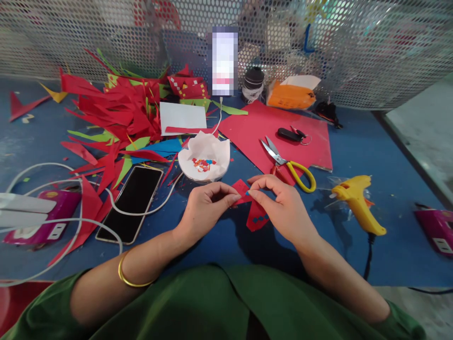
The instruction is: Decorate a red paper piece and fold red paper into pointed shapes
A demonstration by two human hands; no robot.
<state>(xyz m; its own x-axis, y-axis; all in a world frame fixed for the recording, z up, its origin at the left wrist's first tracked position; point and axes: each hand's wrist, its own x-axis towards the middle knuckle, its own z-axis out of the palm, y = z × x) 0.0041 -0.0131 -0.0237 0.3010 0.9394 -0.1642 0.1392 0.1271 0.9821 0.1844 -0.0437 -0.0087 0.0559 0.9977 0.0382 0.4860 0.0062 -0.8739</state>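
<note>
Yellow-handled scissors (279,159) lie near the right hand (281,205).

On the bench (396,189), a paper piece (256,219) is between the left hand (208,203) and the right hand (283,208). Just beyond is a bowl (222,158) with paper bits (203,166) inside. Left of the bowl, scraps (116,101) spread toward the perforated screen (116,28) at the far side; a phone (132,205) lies nearer. To the bowl's right, a sheet (240,127) carries keys (290,135) and the scissors' (279,159) blades. Behind the sheet stand a spool (253,80) and, further right, a packet (290,97). A glue gun (357,205) lies right of the right hand.
</note>
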